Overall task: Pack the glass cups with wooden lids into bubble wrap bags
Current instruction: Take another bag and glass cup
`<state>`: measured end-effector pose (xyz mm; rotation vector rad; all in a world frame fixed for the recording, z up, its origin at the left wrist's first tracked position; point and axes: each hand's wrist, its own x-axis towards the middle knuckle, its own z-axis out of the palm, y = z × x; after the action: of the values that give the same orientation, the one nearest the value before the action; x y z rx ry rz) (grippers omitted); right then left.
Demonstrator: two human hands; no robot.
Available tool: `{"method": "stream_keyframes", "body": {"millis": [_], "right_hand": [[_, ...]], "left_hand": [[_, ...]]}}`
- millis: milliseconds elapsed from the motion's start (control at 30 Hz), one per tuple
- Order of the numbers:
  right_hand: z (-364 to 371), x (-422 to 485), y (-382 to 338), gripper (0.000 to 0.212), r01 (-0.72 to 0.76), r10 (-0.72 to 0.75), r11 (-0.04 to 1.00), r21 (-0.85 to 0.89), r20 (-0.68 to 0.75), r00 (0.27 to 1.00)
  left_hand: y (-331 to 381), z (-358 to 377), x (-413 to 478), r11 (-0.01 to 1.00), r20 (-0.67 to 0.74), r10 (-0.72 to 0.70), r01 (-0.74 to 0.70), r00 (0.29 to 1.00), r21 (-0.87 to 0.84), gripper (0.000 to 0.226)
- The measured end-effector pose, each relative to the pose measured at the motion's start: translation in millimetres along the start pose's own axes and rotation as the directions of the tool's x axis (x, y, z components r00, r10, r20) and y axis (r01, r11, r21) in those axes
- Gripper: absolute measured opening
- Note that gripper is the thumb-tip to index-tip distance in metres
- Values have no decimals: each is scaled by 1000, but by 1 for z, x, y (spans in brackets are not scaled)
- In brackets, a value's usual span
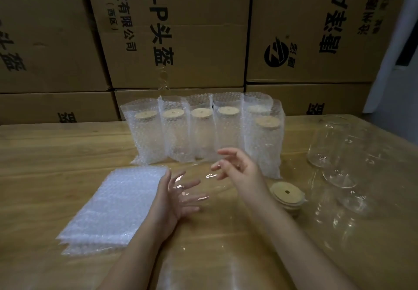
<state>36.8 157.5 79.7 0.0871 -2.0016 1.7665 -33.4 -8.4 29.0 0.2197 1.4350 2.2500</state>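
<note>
The pale wooden tabletop (56, 154) has bare room in the middle, between the two hands and toward the near edge; its far edge runs just behind the packed row, where stacked brown cardboard cartons (176, 29) with black print close off the back.

The left hand (174, 197) hovers over the tabletop with its fingers (192, 183) spread wide, gripping nothing, its thumb side touching or just beside the edge of a flat stack of clear bubble wrap bags (108, 206) lying at the left. The number of bags in that stack cannot be told. The right hand (239, 167) is raised, fingers loosely curled and apart, also holding nothing. Something thin and shiny glints between the hands; what it is cannot be told.

Beyond the hands stand six upright bubble wrap bags with lidded cups inside (203, 129): five in a row and one in front at the right end, each showing a round wooden lid.

Just right of the right wrist lies a small stack of round wooden lids with centre holes (287, 195). Farther right stand several bare clear glass cups (328, 142), crowded together; their count is unclear.
</note>
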Motion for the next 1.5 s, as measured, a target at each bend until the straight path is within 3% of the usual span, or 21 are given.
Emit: {"method": "stream_keyframes", "body": {"millis": [133,400,533,667,733,1000,1100,1233,1367,1500], "right_hand": [[6,-11,40,31,24,-33,996,-87,-102,994],[3,-10,75,46,75,-138,963,-259,-234,963],[3,-5,75,62,6,-25,996,-90,-213,977],[3,-4,76,58,24,-7,995,93,-185,983],[3,-5,76,51,55,-28,990,129,-199,980],[5,-3,79,72,10,15,990,137,-182,983],[4,0,82,63,-46,69,991,122,-186,980],[3,5,86,44,-113,157,973,203,-216,964],[3,6,88,34,-93,133,983,160,-258,957],[1,5,91,17,-74,89,995,63,-286,954]], "left_hand": [[-8,-1,5,987,-68,119,-110,991,114,44],[-17,-3,25,932,-82,254,-222,964,286,52],[-20,-5,27,910,-98,310,-265,946,318,36],[-18,-4,28,941,-129,276,-240,953,237,48],[-17,-5,29,953,-138,255,-225,957,202,49],[-12,-5,27,975,-143,175,-151,974,164,54],[-14,-5,29,971,-152,211,-189,966,147,59],[-18,-5,31,918,-150,308,-252,940,307,44],[-20,-6,30,870,-123,372,-299,920,392,47],[-20,-5,33,824,-101,416,-328,904,463,33]]}}
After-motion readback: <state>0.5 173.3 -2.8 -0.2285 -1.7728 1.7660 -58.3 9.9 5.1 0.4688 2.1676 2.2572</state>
